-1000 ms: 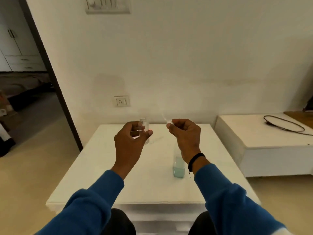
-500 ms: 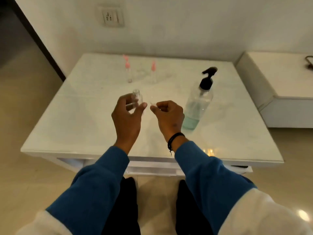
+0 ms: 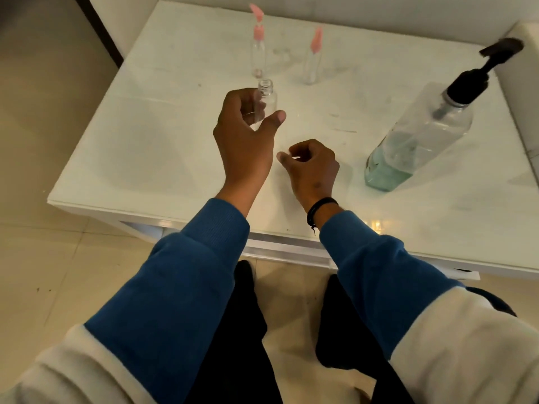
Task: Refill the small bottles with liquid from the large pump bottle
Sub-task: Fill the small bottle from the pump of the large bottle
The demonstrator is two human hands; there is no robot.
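The left hand (image 3: 243, 141) gripped an uncapped clear small bottle (image 3: 267, 102) at centre frame, fingers hiding its lower body. The right hand (image 3: 313, 167) was curled, pinching something pale and thin, too small to identify. The large pump bottle (image 3: 420, 135) stood at right, its black nozzle blurred. Two pink-capped bottles (image 3: 258, 51) stood near the table's (image 3: 131, 147) far edge, upper centre.

White table (image 3: 151, 158) on beige tile floor (image 3: 43, 258) — white wall (image 3: 350, 13) behind.
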